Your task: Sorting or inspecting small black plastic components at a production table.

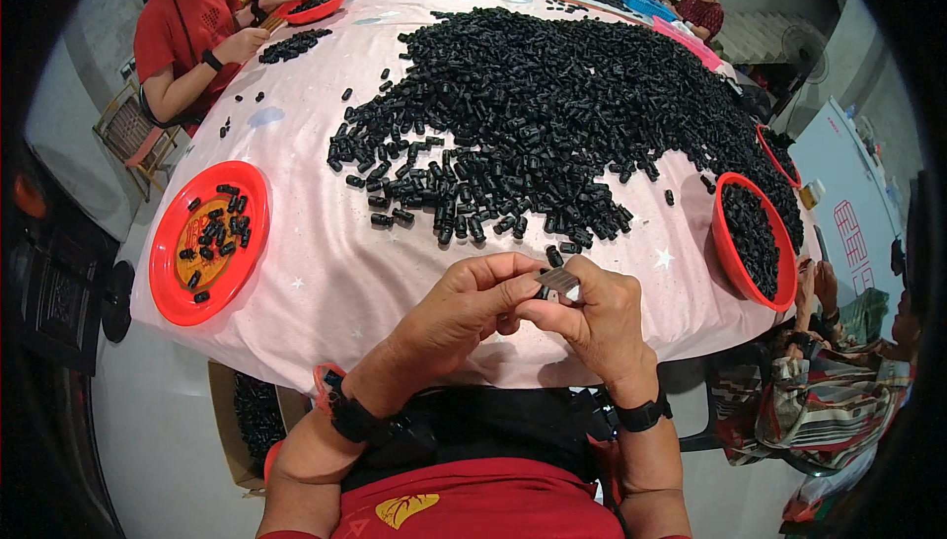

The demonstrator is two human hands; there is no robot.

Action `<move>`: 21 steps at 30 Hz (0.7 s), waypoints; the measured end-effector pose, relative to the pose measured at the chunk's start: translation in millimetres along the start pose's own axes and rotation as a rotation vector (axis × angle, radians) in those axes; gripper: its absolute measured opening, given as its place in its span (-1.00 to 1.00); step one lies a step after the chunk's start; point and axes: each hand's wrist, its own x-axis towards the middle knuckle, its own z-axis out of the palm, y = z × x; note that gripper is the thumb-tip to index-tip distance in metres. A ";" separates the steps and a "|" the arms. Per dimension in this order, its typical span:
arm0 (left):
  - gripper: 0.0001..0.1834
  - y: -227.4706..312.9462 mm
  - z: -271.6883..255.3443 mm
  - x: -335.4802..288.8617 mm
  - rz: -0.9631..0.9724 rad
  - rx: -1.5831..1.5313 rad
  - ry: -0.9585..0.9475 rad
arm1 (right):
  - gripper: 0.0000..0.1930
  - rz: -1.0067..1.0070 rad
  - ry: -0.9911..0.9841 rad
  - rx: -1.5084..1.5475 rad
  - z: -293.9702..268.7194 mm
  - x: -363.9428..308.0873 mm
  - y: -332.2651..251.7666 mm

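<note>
Just beyond the table's near edge, my left hand and my right hand meet fingertip to fingertip. Between the right thumb and fingers is a small flat grey metal blade with a striped surface. My left thumb and forefinger pinch a small black plastic part against it, mostly hidden by the fingers. A loose black part lies just past my fingertips. Farther off spreads a large heap of short black cylindrical parts.
On the pink tablecloth stand a red plate with several black parts at left and a full red bowl at right. A cardboard box of parts is below left. Co-workers sit at left, far right and near right.
</note>
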 end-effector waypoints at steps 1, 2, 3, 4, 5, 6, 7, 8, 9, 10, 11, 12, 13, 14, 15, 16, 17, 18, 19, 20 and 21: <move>-0.70 0.3 -0.3 0.0 0.001 0.008 -0.007 | -0.53 -0.002 0.000 -0.003 -0.1 0.1 -0.2; -0.70 0.6 -0.4 -0.1 0.002 0.017 -0.015 | -0.53 -0.003 0.000 -0.003 -0.1 0.1 -0.4; -0.70 1.0 -0.3 -0.3 0.002 0.017 -0.015 | -0.53 0.005 -0.007 0.006 -0.1 0.0 -0.5; -0.70 1.0 -0.5 -0.3 0.003 0.017 -0.015 | -0.53 0.013 -0.014 0.015 0.3 -0.2 -0.2; -0.70 0.9 -0.7 -0.3 0.004 0.016 -0.016 | -0.53 0.013 -0.014 0.015 0.7 -0.3 0.1; -0.70 0.6 -1.2 -0.4 0.003 0.016 -0.016 | -0.54 0.002 -0.010 0.016 1.2 -0.3 0.3; -0.70 0.5 -1.7 -0.4 0.002 0.010 -0.020 | -0.55 -0.008 -0.005 0.018 1.4 -0.2 0.4; -0.69 0.5 -2.0 -0.4 -0.001 0.004 -0.024 | -0.55 -0.008 -0.005 0.018 1.6 -0.3 0.7; -0.69 0.7 -2.1 -0.4 -0.001 0.004 -0.024 | -0.55 -0.016 0.000 0.011 1.9 -0.3 0.9; -0.69 1.3 -1.8 -0.6 -0.003 0.007 -0.025 | -0.55 -0.024 0.004 0.004 1.9 -0.3 0.9; -0.69 1.9 -1.6 -0.8 -0.006 0.010 -0.025 | -0.55 -0.025 0.004 0.004 1.7 -0.2 0.9; -0.69 2.2 -1.6 -0.9 -0.006 0.011 -0.025 | -0.55 -0.026 -0.003 0.000 1.5 -0.2 1.0; -0.69 2.1 -1.9 -0.6 -0.009 0.020 -0.023 | -0.56 -0.026 -0.010 -0.004 1.4 -0.4 1.5; -0.70 1.9 -2.2 -0.3 -0.011 0.030 -0.021 | -0.56 -0.026 -0.010 -0.004 1.4 -0.6 1.8; -0.70 1.7 -2.7 -0.2 -0.011 0.030 -0.022 | -0.55 -0.031 -0.009 -0.007 1.4 -0.7 2.0; -0.70 1.8 -3.5 -0.4 -0.012 0.032 -0.024 | -0.55 -0.036 -0.009 -0.009 1.7 -0.6 2.1; -0.70 1.8 -4.0 -0.5 -0.013 0.033 -0.027 | -0.55 -0.036 -0.010 -0.008 2.1 -0.3 2.0; -0.70 2.3 -3.6 -0.6 -0.013 0.033 -0.026 | -0.55 -0.035 -0.007 -0.001 2.8 0.1 1.8; -0.70 3.0 -2.8 -0.8 -0.018 0.043 -0.015 | -0.55 -0.033 -0.003 0.006 3.2 0.1 1.8; -0.70 3.3 -2.5 -0.7 -0.023 0.053 -0.004 | -0.55 -0.032 -0.004 0.006 3.2 -0.2 2.1; -0.70 3.3 -3.1 -0.4 -0.024 0.052 -0.005 | -0.54 -0.031 -0.005 0.008 3.3 -0.6 2.5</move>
